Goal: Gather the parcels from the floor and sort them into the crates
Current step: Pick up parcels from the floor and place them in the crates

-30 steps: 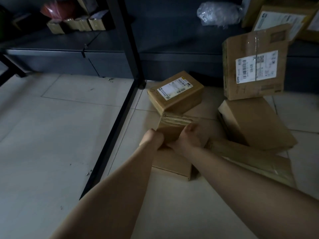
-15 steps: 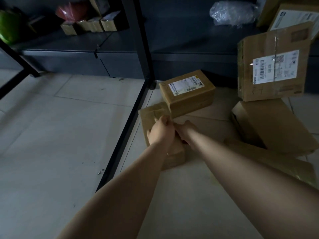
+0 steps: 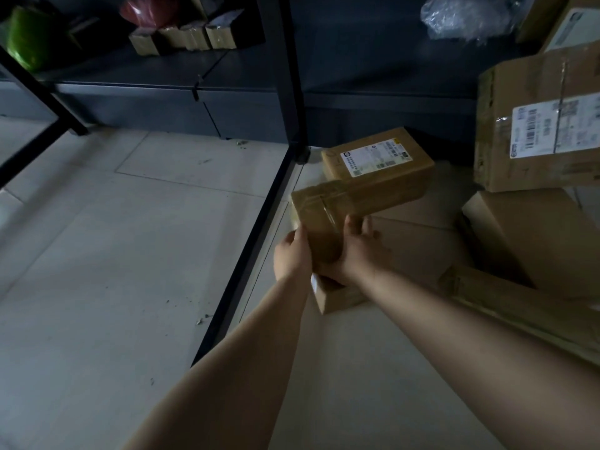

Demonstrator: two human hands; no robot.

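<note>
Dim storeroom seen from head height, looking down along two bare forearms. Held between both hands: a small brown taped parcel, tilted, lifted above the pale tiled floor. Left hand pressed against the parcel's left side, fingers curled round its edge. Right hand cupped under and against the right side, fingers spread up its face, thumb curled round the near end. So each grip wrapped on the parcel, neither one hanging loose.

Just behind and touching the held parcel: a labelled box with a white shipping label on top, resting on the floor. Directly below the hands: another flat box on the floor, partly hidden by the wrists. To the right: a plain carton lying tilted, with a large labelled carton standing above it, and a long narrow taped package under the right forearm.

Left of the parcels: a black metal shelf frame running across the floor. Behind: a dark low shelf carrying small boxes and a crumpled clear plastic bag.
</note>
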